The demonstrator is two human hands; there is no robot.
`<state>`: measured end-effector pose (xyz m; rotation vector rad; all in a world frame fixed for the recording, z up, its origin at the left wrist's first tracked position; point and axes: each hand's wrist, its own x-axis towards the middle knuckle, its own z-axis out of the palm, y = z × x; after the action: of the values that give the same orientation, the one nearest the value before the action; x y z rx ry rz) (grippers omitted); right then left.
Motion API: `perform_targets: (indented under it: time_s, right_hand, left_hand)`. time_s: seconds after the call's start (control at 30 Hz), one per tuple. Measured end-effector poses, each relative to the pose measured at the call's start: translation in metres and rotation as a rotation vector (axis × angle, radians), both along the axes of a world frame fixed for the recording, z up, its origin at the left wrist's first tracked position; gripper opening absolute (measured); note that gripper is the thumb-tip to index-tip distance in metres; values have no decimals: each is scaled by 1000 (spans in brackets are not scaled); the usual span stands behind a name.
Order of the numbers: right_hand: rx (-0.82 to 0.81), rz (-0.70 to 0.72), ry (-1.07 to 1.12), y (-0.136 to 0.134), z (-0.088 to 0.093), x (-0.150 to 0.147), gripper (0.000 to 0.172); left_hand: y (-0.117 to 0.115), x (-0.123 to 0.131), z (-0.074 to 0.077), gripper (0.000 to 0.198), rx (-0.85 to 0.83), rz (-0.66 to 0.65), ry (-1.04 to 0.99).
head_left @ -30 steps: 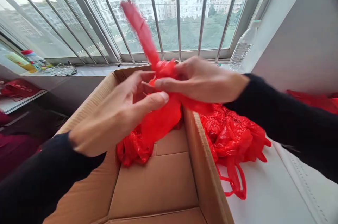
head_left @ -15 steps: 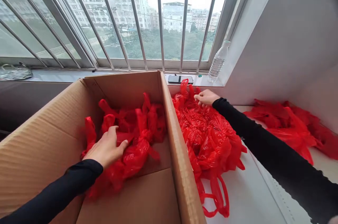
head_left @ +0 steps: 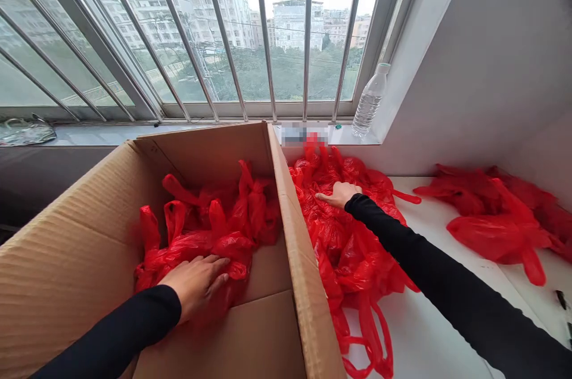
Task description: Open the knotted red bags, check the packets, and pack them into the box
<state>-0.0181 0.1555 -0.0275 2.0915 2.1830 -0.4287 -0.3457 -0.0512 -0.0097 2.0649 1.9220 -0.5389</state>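
Inside the cardboard box (head_left: 292, 236), my left hand (head_left: 199, 283) lies on bunched red plastic bags (head_left: 192, 245), its fingers stretched out and the palm hidden. The bags have their handles tied or standing up. Outside the box, my right hand (head_left: 342, 194) is over a heap of red plastic bags (head_left: 357, 248). One digit points left, apart from the others, which curl down and are partly hidden. I see no bag clearly gripped in it.
More red bags (head_left: 496, 218) lie at the right on the white surface (head_left: 429, 331). A clear plastic bottle (head_left: 370, 102) stands on the windowsill (head_left: 98, 134) beside a blurred-out patch. Metal bars (head_left: 268, 51) cross the window behind. The box wall separates the two bag piles.
My left hand has moved down and right onto the bags in the box. My right hand has come lower over the heap, where a handle now sticks out to the right.
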Motion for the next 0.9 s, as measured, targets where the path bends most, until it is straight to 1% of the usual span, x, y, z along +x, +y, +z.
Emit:
perform_targets:
  time_s: [0.07, 0.13, 0.2, 0.23, 0.27, 0.33, 0.4, 0.47, 0.53, 0.57, 0.6, 0.67, 0.7, 0.73, 0.77, 0.8, 0.83, 0.87, 0.9]
  right_hand:
    - [-38, 38, -2, -9, -2, -2, 36]
    - [-60, 62, 6, -16, 1, -3, 35]
    - [-62, 75, 19, -19, 10, 1, 34]
    - [-59, 80, 27, -19, 17, 5, 32]
    - [-51, 87, 37, -20, 27, 10, 30]
    - [-13, 105, 68, -23, 53, 23, 24]
    - [66, 130, 129, -29, 85, 37, 25]
    - [186, 140, 221, -38, 122, 48, 25]
    - [316, 152, 371, -50, 158, 53, 24]
    - [406, 183, 531, -58, 174, 52, 24]
    - [493, 228, 725, -65, 188, 48, 24]
    - [601, 339, 1041, -81, 209, 33, 23]
    - [609, 395, 1125, -88, 216, 22, 23]
    - [589, 446, 1146, -94, 220, 11, 23]
    - [555, 484, 1145, -99, 222, -1, 22]
    - [509, 515, 1140, -104, 222, -13, 22]
    - [457, 541, 1141, -109, 220, -25, 21]
    - [410, 562, 1149, -113, 218, -35, 20]
    - [372, 583, 1164, -117, 216, -44, 20]
  left_hand:
    - [4, 6, 7, 52, 9, -32, -8]
    - [7, 14, 16, 51, 19, -61, -13]
    - [9, 20, 22, 49, 18, -72, -12]
    - [9, 21, 24, 48, 9, -67, -6]
    - [8, 22, 25, 45, -4, -55, 3]
    - [5, 20, 24, 39, -40, -18, 18]
    - [1, 19, 26, 38, -69, 15, 10]
    - [0, 20, 34, 36, -63, 30, -35]
    - [4, 25, 53, 28, 15, 46, -99]
    - [8, 30, 67, 24, 84, 59, -133]
    - [11, 36, 82, 21, 177, 75, -167]
    - [16, 50, 117, 24, 383, 107, -254]
    - [16, 58, 134, 26, 495, 126, -317]
    - [14, 66, 149, 25, 632, 152, -438]
    - [10, 73, 162, 19, 772, 176, -674]
    - [5, 80, 173, 16, 862, 176, -891]
    - [0, 85, 180, 16, 907, 162, -1064]
    - [-6, 89, 185, 19, 909, 140, -1176]
    - [-12, 92, 188, 25, 876, 119, -1196]
